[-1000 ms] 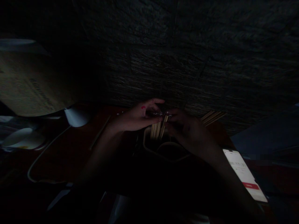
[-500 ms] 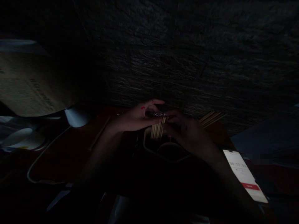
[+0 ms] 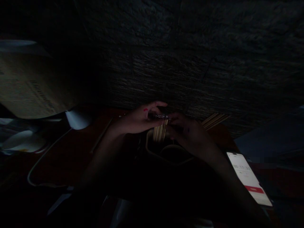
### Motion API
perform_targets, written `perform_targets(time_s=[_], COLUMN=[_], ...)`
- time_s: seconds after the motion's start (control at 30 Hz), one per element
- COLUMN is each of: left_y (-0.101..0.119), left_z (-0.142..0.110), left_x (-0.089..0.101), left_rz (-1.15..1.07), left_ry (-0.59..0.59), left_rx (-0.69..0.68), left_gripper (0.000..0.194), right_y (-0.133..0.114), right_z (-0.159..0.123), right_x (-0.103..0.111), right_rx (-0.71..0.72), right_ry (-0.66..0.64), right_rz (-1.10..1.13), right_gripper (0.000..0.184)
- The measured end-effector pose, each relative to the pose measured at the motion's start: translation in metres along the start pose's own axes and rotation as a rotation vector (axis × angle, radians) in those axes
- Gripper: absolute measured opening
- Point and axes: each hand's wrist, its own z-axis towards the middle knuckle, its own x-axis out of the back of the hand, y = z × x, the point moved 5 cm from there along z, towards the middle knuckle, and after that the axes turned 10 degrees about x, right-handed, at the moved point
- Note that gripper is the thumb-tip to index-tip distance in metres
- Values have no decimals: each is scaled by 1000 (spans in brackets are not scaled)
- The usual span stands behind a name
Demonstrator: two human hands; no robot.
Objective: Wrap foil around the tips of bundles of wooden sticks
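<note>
In near darkness, a left hand point(image 3: 137, 122) and right hand point(image 3: 190, 134) pinched shut on a small glinting piece point(image 3: 161, 117) atop wooden sticks point(image 3: 159, 133) standing in a container point(image 3: 152, 148); a fumble could likely scatter them.

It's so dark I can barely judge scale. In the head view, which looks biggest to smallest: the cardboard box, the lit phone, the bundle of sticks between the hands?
1. cardboard box, largest.
2. lit phone.
3. bundle of sticks, smallest, though the hands partly hide it.
</note>
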Motion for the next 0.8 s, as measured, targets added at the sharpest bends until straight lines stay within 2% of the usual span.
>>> perform_targets(time_s=[0.8], left_y=[-3], left_z=[1], left_x=[0], left_rz=[6], left_ry=[13], left_rx=[-38], left_gripper=[48], right_y=[-3], right_z=[0], right_x=[2], right_rx=[25], right_ry=[-25], right_rz=[-61], right_gripper=[14])
